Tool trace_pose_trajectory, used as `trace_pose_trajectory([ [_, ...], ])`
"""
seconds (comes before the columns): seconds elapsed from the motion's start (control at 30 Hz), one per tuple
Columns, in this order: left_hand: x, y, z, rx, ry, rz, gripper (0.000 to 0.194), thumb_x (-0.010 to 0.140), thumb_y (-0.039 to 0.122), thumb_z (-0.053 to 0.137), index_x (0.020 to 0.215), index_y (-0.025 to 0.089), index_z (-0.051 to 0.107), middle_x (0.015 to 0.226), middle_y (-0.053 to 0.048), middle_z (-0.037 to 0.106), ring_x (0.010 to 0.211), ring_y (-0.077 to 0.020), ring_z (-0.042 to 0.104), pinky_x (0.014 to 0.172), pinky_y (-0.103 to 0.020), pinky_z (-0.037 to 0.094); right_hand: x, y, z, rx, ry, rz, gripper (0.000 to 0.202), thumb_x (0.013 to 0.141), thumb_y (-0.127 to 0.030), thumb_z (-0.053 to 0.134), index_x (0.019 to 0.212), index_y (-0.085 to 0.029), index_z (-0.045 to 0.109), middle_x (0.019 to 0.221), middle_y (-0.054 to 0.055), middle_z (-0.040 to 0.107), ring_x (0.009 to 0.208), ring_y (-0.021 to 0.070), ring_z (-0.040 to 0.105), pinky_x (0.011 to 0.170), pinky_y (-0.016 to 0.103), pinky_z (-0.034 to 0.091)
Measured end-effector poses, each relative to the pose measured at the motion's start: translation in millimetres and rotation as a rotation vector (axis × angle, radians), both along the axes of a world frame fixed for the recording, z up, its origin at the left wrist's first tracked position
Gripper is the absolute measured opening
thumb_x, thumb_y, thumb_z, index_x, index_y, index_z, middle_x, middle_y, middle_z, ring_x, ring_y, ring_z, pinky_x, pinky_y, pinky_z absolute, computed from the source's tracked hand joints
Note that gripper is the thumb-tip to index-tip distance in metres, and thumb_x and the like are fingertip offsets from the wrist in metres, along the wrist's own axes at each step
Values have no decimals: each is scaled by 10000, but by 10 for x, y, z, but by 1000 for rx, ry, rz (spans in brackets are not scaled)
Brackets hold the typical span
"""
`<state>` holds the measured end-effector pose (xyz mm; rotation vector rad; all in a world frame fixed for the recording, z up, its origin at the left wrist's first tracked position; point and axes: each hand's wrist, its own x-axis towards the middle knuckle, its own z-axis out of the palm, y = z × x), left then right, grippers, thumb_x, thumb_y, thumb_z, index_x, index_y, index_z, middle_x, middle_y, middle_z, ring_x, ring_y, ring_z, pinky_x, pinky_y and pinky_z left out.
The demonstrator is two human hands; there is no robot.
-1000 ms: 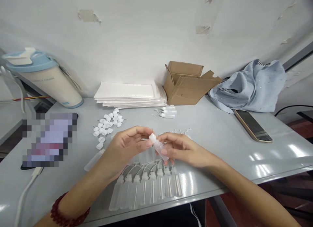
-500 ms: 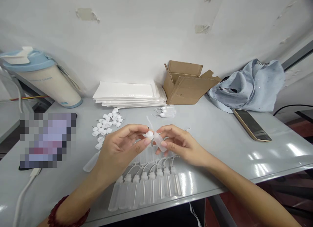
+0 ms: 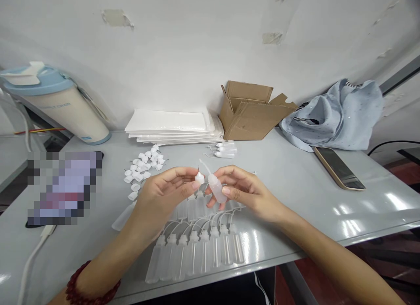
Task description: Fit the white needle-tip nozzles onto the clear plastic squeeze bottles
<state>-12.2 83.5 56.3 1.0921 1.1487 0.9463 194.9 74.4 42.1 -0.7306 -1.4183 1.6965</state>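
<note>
Between its thumb and fingers, my left hand (image 3: 173, 189) pinches a small white cap (image 3: 199, 178) with a thin dark needle pointing up. My right hand (image 3: 244, 191) holds a translucent bottle (image 3: 217, 189) tilted up to the left, a thin strap rising from its neck. Cap and bottle are close together but apart. Under and in front of my hands lie rows of translucent bottles (image 3: 204, 250) with looped straps; my hands partly hide the back row. Loose white needle caps (image 3: 142, 165) lie in a pile beyond my left hand. Another bottle (image 3: 123, 217) is partly behind my left wrist.
At the back are a stack of white packets (image 3: 170, 125), an open cardboard box (image 3: 249, 121) and a few capped bottles (image 3: 225, 154). A tumbler (image 3: 68, 108) and a blurred device (image 3: 62, 187) stand left; a blue bag (image 3: 337, 117) and a phone (image 3: 339, 168) lie right.
The bottle in my right hand has turned more upright, and its neck now shows. The cap in my left hand has moved slightly up and left, its needle more visible.
</note>
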Motion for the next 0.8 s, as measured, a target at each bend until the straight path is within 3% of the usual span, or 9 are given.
trace_pose_trajectory([
  [0.23, 34, 19, -51, -41, -175, -119, 167, 743, 331, 753, 879, 246, 707, 941, -18, 710, 870, -198, 650, 841, -362, 521, -12, -26, -39, -65, 1, 89, 194, 932, -205, 542, 1124, -179, 543, 1030, 77, 677, 850, 156, 704, 686, 270, 534],
  [0.57, 55, -41, -51, 117, -82, -185, 166, 812, 308, 697, 961, 234, 707, 865, -7, 674, 760, -144, 613, 729, -278, 514, -6, 14, -108, -133, 112, 112, 232, 917, -272, 590, 1121, -163, 568, 990, 82, 692, 793, 156, 712, 655, 259, 546],
  [0.8, 21, -6, -66, 252, 30, -195, 110, 837, 321, 671, 876, 230, 719, 842, 3, 669, 737, -126, 590, 693, -245, 482, 4, 15, -87, -149, 123, 111, 147, 932, -262, 563, 1056, -188, 538, 918, 58, 718, 634, 101, 671, 539, 199, 470],
])
